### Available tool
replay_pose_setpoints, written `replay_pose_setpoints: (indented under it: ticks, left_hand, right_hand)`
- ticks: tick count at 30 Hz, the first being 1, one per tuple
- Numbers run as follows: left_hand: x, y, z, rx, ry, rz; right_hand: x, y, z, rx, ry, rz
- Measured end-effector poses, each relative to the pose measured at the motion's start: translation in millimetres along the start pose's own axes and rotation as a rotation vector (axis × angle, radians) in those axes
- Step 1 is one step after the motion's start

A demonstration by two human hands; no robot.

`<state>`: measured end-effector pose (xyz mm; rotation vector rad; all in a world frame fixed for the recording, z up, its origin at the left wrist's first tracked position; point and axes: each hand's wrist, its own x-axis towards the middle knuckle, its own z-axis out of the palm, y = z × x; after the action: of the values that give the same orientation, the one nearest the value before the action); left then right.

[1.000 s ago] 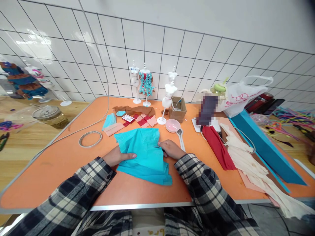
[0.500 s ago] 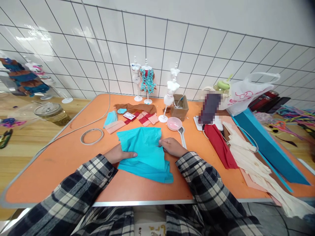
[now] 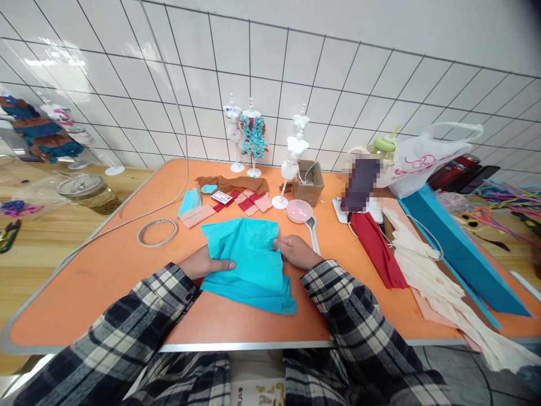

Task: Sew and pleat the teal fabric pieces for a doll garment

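A crumpled sheet of turquoise crepe paper point(image 3: 247, 254) lies folded on the orange table point(image 3: 105, 265) right in front of me. My left hand point(image 3: 205, 263) rests on its left edge, with the thumb over the paper and the fingers tucked under it. My right hand point(image 3: 296, 251) pinches the right edge with closed fingers. Both arms are in black and white plaid sleeves.
Three small white mannequins point(image 3: 291, 160) stand at the back, one in a turquoise and red dress point(image 3: 252, 135). Nearby are a tape ring point(image 3: 157, 232), a pink bowl point(image 3: 299, 211), a cardboard box point(image 3: 308, 183), red and cream paper strips point(image 3: 380, 254), a blue sheet point(image 3: 456, 248) and a white plastic bag point(image 3: 418, 158).
My right hand has shifted slightly along the paper's right edge, and the thin dark line by its fingers half a second ago no longer shows. The left hand has barely moved.
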<state>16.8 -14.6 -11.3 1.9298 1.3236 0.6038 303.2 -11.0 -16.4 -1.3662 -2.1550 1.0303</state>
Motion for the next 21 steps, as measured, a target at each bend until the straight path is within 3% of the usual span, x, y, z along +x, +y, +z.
replay_pose_setpoints:
  ticks: [9,11,15,17,21]
  left_hand:
    - [-5,4,1,-0.049,0.063,-0.014]
    - [-5,6,3,-0.155,0.042,-0.050]
    - [-5,12,11,-0.583,-0.126,-0.190]
    - [-3,14,14,-0.668,-0.065,-0.225]
    - [0,17,15,-0.567,0.098,-0.202]
  right_hand:
    - [0,-3,2,-0.072,-0.014,-0.006]
    - [0,-3,0,-0.068,-0.007,-0.011]
    - [-2,-3,-1,-0.080,0.014,-0.020]
    - [-3,-5,-1,-0.061,0.019,-0.013]
    - [-6,-11,-3,0.039,0.025,0.026]
